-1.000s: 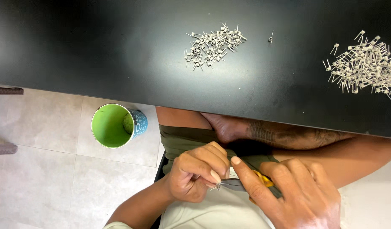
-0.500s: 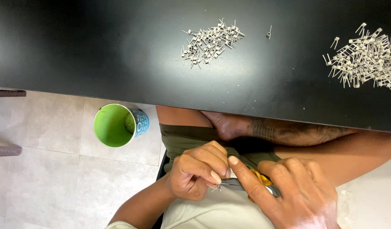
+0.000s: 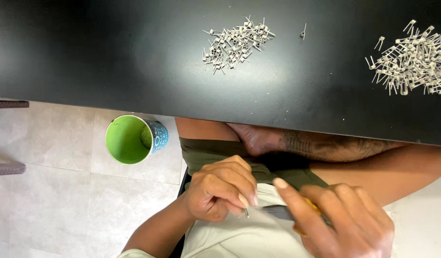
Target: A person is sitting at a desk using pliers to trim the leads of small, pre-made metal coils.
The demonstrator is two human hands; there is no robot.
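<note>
1. The left hand (image 3: 219, 191) hovers over the person's lap, its fingers (image 3: 242, 198) curled tight and pinching a small metal pin (image 3: 246, 212) that points down from the fingertips.
2. The right hand (image 3: 337, 222) lies just beside it, forefinger stretched toward the pin, the other fingers wrapped around a yellow-handled tool (image 3: 289, 214) whose grey tip nearly meets the pin.
3. Both hands sit below the edge of the black worktop (image 3: 110, 57).
4. On the worktop lie two heaps of metal pins, one in the middle (image 3: 234, 44), one at the right (image 3: 414, 59), well apart.
5. A green cup (image 3: 133, 139) stands on the tiled floor (image 3: 53, 191).
</note>
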